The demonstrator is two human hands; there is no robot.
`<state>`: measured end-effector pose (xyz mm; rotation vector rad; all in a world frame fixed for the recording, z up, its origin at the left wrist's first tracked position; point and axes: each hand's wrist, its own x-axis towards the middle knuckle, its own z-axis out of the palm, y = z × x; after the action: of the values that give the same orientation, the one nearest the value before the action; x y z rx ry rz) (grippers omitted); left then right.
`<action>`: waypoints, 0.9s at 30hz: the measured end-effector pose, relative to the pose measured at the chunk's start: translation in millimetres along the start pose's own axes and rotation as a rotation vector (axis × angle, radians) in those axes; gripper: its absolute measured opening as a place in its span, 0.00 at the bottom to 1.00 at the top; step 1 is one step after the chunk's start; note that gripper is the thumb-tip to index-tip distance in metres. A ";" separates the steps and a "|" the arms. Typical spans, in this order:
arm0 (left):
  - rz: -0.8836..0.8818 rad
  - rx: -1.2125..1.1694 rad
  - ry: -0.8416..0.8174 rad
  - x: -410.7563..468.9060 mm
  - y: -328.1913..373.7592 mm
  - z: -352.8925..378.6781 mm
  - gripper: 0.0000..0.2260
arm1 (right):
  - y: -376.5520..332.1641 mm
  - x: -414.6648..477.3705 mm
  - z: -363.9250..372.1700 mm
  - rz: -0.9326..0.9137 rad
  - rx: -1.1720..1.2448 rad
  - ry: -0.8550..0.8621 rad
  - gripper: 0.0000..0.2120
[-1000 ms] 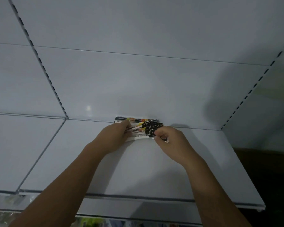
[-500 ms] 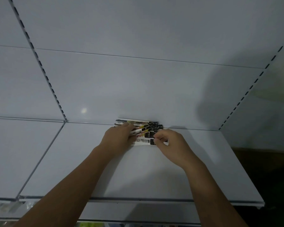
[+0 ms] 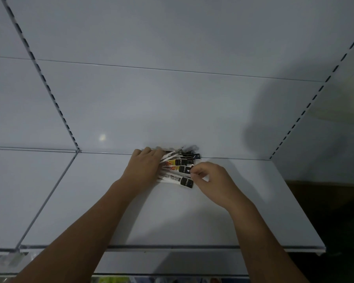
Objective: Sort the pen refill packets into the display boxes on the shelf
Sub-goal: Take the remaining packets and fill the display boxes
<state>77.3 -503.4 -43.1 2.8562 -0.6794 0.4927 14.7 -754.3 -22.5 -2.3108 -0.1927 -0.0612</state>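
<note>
Hands meet over the packets (image 3: 175, 168), fanned on the shelf (image 3: 172, 221) against its back wall. Left hand (image 3: 145, 168) lies palm down across their left ends, fingers fairly straight. Right hand (image 3: 211, 178) has its fingers curled and pinches a black right end. Both forearms reach forward, converging.

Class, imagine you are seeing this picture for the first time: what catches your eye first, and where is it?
A fan of narrow white, yellow and black pen refill packets lies at the back of the pale white metal shelf, against the rear panel. The left hand covers their left ends, while the right hand has its fingers pinching at their right ends.
</note>
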 end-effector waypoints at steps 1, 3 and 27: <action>-0.006 -0.013 -0.014 1.3 -0.2 -2.4 0.09 | 1.2 -0.1 0.5 0.005 -0.003 -0.004 0.04; -0.028 -0.048 -0.014 2.9 -0.8 -10.6 0.05 | 1.6 -1.2 1.2 0.010 -0.014 -0.012 0.04; -0.690 -1.342 0.044 -45.4 -12.5 -67.5 0.21 | -25.0 30.9 44.1 -0.255 -0.434 -0.123 0.09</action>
<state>26.0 -458.1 2.8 1.5926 0.0780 -0.0558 40.5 -701.5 -31.1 -2.7101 -0.5874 -0.0972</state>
